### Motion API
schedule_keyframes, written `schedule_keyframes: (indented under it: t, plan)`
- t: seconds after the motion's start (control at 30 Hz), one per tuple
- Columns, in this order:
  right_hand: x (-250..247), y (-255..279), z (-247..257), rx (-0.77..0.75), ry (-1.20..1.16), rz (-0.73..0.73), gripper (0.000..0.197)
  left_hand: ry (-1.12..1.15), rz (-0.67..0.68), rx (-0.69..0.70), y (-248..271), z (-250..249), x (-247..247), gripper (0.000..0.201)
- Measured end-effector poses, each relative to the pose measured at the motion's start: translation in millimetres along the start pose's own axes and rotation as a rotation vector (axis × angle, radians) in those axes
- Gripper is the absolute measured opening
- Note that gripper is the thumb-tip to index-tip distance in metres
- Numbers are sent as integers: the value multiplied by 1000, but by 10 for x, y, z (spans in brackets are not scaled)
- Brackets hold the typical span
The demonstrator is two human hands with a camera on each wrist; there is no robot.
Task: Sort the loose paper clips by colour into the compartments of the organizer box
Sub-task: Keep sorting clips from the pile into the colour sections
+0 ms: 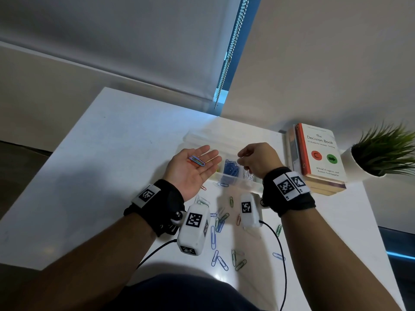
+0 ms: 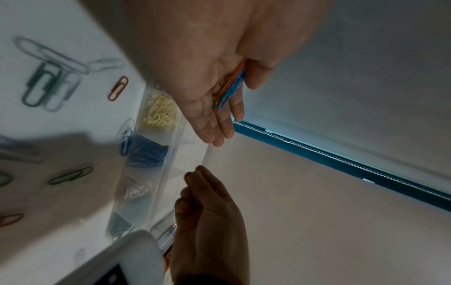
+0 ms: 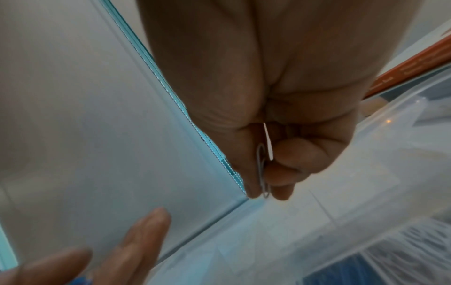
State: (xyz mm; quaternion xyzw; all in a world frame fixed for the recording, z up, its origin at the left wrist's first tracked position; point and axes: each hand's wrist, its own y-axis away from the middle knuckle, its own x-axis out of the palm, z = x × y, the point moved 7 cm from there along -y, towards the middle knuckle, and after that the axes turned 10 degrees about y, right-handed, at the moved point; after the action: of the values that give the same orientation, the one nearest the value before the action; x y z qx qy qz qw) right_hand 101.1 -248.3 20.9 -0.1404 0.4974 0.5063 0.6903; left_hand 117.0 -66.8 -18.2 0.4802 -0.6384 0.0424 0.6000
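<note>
My left hand (image 1: 203, 167) lies open, palm up, above the left end of the clear organizer box (image 1: 238, 183). A small bundle of clips (image 1: 197, 161), blue and orange-red among them, rests on its palm (image 2: 207, 92). My right hand (image 1: 240, 158) hovers over the box and pinches a pale grey paper clip (image 3: 262, 171) between thumb and fingertips. The compartments hold yellow clips (image 2: 161, 113), blue clips (image 1: 231, 168) and white clips (image 2: 136, 190). Several loose clips (image 1: 219, 222) in blue, green, red and white lie on the table in front of the box.
A stack of books (image 1: 318, 153) stands right of the box, and a potted plant (image 1: 381, 149) beyond it. The box's open lid (image 1: 202, 136) lies behind the compartments. Wrist-camera cables (image 1: 281, 254) trail across the white table (image 1: 101, 176) near its front edge.
</note>
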Motion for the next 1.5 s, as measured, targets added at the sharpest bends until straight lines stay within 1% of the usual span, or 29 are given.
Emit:
schedule_keyframes:
  t: [0.1, 0.17, 0.2, 0.27, 0.33, 0.37, 0.43, 0.5, 0.6, 0.67, 0.73, 0.77, 0.8, 0.9, 1.0, 1.07, 1.13, 1.27, 1.5]
  plan:
    - [-68, 102, 45, -67, -176, -48, 16, -14, -8, -15, 6, 22, 2, 34]
    - [-108, 199, 140, -127, -247, -62, 12, -22, -2, -31, 20, 39, 15, 40]
    - [-114, 256, 210, -164, -242, -59, 10, -25, 4, -40, 25, 51, 21, 44]
    - [-91, 375, 387, -254, -185, -38, 9, -27, 23, -63, 38, 81, 44, 53]
    - [-17, 490, 578, -344, -78, -5, 14, -18, 64, -99, 66, 130, 94, 61]
    - [33, 536, 657, -377, -11, 10, 17, -7, 82, -117, 85, 156, 129, 61]
    - [130, 604, 760, -407, 112, 25, 23, 0, 102, -139, 117, 196, 177, 54]
    - [183, 647, 801, -410, 192, 15, 28, -21, 96, -134, 136, 204, 194, 47]
    - [197, 673, 817, -427, 202, -24, 36, -91, 93, -126, 155, 203, 208, 45]
    - [214, 676, 823, -444, 201, -26, 36, -137, 96, -133, 165, 215, 206, 48]
    - [213, 661, 804, -430, 161, -12, 25, -169, 104, -155, 179, 235, 206, 53]
    - [202, 643, 772, -409, 108, 0, 17, -182, 109, -166, 184, 245, 203, 55]
    - [182, 622, 732, -386, 40, 9, 15, -199, 114, -174, 187, 253, 193, 58]
    - [128, 558, 601, -304, -195, 41, 26, -264, 118, -186, 168, 259, 147, 61]
    - [72, 530, 480, -232, -480, 63, 19, -270, 104, -196, 140, 256, 110, 57]
    - [25, 489, 384, -193, -609, 63, 16, -267, 87, -193, 124, 233, 90, 56]
    - [-30, 417, 261, -151, -633, 26, 17, -233, 60, -171, 110, 187, 53, 55]
    - [-78, 279, 46, -69, -591, -22, 20, -177, 38, -131, 94, 110, -2, 49]
    - [0, 142, -127, 21, -451, -23, 10, -129, 10, -112, 72, 75, -46, 46]
